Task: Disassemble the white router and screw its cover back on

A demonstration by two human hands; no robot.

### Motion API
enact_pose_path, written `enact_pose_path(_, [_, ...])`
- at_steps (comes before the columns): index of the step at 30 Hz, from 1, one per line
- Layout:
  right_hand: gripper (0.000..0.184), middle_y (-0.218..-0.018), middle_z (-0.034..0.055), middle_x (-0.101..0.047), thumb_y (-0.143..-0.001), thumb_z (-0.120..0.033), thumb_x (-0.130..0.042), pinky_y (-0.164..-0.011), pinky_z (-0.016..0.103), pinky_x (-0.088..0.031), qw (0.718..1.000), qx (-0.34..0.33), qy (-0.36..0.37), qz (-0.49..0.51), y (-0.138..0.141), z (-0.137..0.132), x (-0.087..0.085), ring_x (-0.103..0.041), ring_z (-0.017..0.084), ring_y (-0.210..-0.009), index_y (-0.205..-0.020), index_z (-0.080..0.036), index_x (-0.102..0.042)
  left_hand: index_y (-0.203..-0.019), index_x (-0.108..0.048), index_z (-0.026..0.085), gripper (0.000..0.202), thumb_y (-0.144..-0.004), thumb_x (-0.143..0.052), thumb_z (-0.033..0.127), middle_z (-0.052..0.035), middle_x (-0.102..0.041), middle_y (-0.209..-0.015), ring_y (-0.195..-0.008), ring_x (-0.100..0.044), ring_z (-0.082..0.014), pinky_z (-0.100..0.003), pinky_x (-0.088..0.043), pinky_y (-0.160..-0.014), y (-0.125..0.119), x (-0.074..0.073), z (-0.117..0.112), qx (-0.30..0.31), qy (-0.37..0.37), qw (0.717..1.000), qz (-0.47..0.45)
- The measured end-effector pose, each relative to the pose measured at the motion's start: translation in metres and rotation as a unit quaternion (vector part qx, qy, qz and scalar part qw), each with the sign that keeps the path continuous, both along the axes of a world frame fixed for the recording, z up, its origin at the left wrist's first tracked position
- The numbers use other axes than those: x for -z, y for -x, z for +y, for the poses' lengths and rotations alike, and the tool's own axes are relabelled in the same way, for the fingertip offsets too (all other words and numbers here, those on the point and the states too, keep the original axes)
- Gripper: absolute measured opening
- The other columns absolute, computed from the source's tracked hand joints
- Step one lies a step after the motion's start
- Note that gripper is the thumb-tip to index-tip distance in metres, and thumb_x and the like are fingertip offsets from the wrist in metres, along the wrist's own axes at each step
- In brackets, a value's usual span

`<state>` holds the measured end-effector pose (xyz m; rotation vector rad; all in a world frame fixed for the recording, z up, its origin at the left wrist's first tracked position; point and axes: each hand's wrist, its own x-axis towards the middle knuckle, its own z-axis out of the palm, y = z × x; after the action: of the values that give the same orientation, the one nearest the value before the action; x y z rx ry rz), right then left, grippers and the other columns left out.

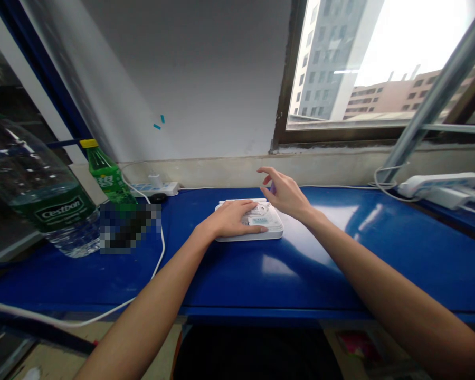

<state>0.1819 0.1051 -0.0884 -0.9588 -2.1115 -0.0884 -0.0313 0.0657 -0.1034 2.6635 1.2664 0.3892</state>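
Observation:
A shallow white plastic case [277, 230] with rounded corners lies flat on the blue tabletop, its upper side showing pale inner parts and a light label. My left hand [234, 217] rests on the case from the left, fingers stretched across it and thumb along its near side. Part of the case is hidden under that hand. My right hand [287, 192] is raised just above the case's right end, with thumb and forefinger apart and bent to the left. A small purplish patch shows inside its curve; I cannot make out what it is.
On the left stand a large water bottle [49, 203] and a green soda bottle [110, 177], beside a blurred-out dark item [129, 229]. A white cable [161, 253] crosses the table there. Power strips lie at back left [168, 188] and right [439, 184]. A metal post [427, 105] rises at right.

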Motion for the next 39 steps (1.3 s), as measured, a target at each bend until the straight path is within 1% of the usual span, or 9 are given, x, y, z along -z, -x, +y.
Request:
enact_pose_path(5, [0.068, -0.110, 0.0076, -0.068, -0.073, -0.010, -0.056, -0.070, 0.031, -0.048, 1.000, 0.012, 0.017, -0.007, 0.0001, -0.0021, -0.0015, -0.057, 0.015, -0.066, -0.139, -0.025, -0.049, -0.151, -0.049, 0.021, 0.096, -0.082, -0.047, 0.088, -0.0089, -0.045, -0.158, -0.146, -0.042, -0.0310, -0.043, -0.029, -0.123, 0.0002, 0.0010, 0.0000, 0.002, -0.006, 1.000, -0.001])
enact_pose_path(10, [0.050, -0.098, 0.0065, -0.068, -0.087, -0.017, -0.053, -0.072, 0.032, -0.047, 1.000, -0.009, 0.000, 0.005, -0.0002, -0.0007, -0.0008, -0.059, 0.017, -0.071, -0.136, -0.022, -0.052, -0.151, -0.048, 0.014, 0.099, -0.084, -0.048, 0.086, -0.0124, -0.046, -0.157, -0.145, -0.043, -0.0307, -0.042, -0.029, -0.123, 0.0010, 0.0007, -0.0004, 0.010, -0.013, 1.000, -0.002])
enact_pose_path(15, [0.065, -0.106, 0.0070, -0.067, -0.075, -0.010, -0.056, -0.071, 0.031, -0.047, 1.000, 0.002, 0.011, -0.003, -0.0005, -0.0015, -0.0012, -0.058, 0.016, -0.068, -0.138, -0.024, -0.051, -0.152, -0.047, 0.018, 0.097, -0.083, -0.048, 0.086, -0.0099, -0.044, -0.158, -0.146, -0.042, -0.0310, -0.044, -0.029, -0.123, 0.0008, 0.0011, -0.0002, 0.008, -0.012, 1.000, -0.001])
enact_pose_path(19, [0.047, -0.100, 0.0060, -0.068, -0.086, -0.019, -0.057, -0.072, 0.032, -0.047, 1.000, -0.001, 0.002, 0.003, -0.0007, -0.0009, -0.0009, -0.059, 0.016, -0.069, -0.133, -0.023, -0.055, -0.152, -0.047, 0.017, 0.098, -0.083, -0.048, 0.086, -0.0105, -0.044, -0.158, -0.146, -0.042, -0.0311, -0.044, -0.029, -0.123, 0.0003, 0.0015, 0.0006, 0.006, -0.012, 1.000, 0.001])
enact_pose_path(21, [0.043, -0.096, 0.0057, -0.068, -0.088, -0.018, -0.054, -0.071, 0.031, -0.046, 1.000, -0.010, -0.005, 0.009, -0.0011, -0.0002, -0.0007, -0.060, 0.017, -0.071, -0.130, -0.022, -0.057, -0.152, -0.047, 0.016, 0.099, -0.083, -0.048, 0.086, -0.0112, -0.045, -0.158, -0.145, -0.042, -0.0316, -0.044, -0.029, -0.123, 0.0003, 0.0013, 0.0008, 0.006, -0.011, 1.000, 0.002])
enact_pose_path(26, [0.062, -0.106, 0.0060, -0.069, -0.074, -0.009, -0.057, -0.070, 0.030, -0.046, 1.000, 0.009, 0.006, -0.003, -0.0006, -0.0023, -0.0018, -0.057, 0.014, -0.067, -0.134, -0.023, -0.054, -0.151, -0.048, 0.017, 0.096, -0.084, -0.049, 0.085, -0.0107, -0.045, -0.157, -0.145, -0.043, -0.0305, -0.043, -0.030, -0.123, 0.0003, 0.0017, 0.0011, 0.010, -0.016, 1.000, 0.000])
enact_pose_path(31, [0.046, -0.096, 0.0054, -0.069, -0.087, -0.016, -0.053, -0.071, 0.031, -0.046, 1.000, -0.008, -0.004, 0.002, -0.0013, -0.0003, -0.0004, -0.060, 0.016, -0.069, -0.133, -0.021, -0.056, -0.151, -0.049, 0.015, 0.097, -0.084, -0.050, 0.085, -0.0116, -0.046, -0.157, -0.145, -0.043, -0.0305, -0.042, -0.030, -0.123, 0.0000, 0.0026, 0.0017, 0.006, -0.016, 1.000, 0.001])
enact_pose_path(36, [0.062, -0.103, 0.0055, -0.068, -0.075, -0.008, -0.056, -0.069, 0.030, -0.046, 1.000, -0.007, 0.009, 0.003, -0.0021, -0.0011, -0.0018, -0.057, 0.014, -0.065, -0.135, -0.023, -0.054, -0.152, -0.048, 0.019, 0.096, -0.083, -0.048, 0.086, -0.0094, -0.045, -0.158, -0.144, -0.044, -0.0316, -0.044, -0.031, -0.122, 0.0008, 0.0038, 0.0024, 0.005, -0.012, 1.000, -0.002])
enact_pose_path(39, [0.057, -0.098, 0.0051, -0.069, -0.079, -0.013, -0.059, -0.069, 0.030, -0.046, 1.000, -0.004, 0.009, 0.005, -0.0014, -0.0019, -0.0026, -0.059, 0.016, -0.068, -0.135, -0.023, -0.054, -0.151, -0.049, 0.018, 0.096, -0.083, -0.048, 0.086, -0.0100, -0.045, -0.158, -0.145, -0.043, -0.0315, -0.045, -0.030, -0.122, 0.0009, 0.0038, 0.0022, 0.004, -0.013, 1.000, 0.000])
